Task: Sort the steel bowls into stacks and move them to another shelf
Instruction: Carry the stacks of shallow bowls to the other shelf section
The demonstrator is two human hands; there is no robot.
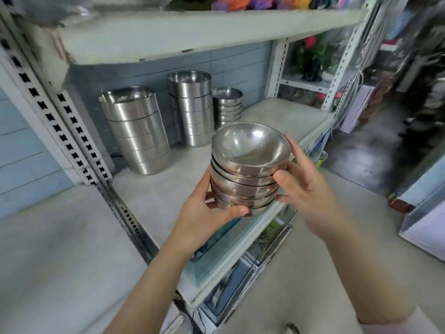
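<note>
A: What's over the shelf's [166, 201] front edge?
B: The stack of bowls [248, 169], mouths up, its axis roughly upright.
A: Hands?
B: Left hand [204, 213] grips the base, thumb across; right hand [308, 191] clasps the side, fingers curled.

left hand [204, 218] fingers hidden behind held bowl stack [248, 174], right hand [305, 189] fingertips behind it too, smallest shelf stack [227, 104] base blocked by held bowl stack, colourful goods [252, 1] cut by top edge, aisle clutter [409, 92] at right motion-blurred, unreadable
</note>
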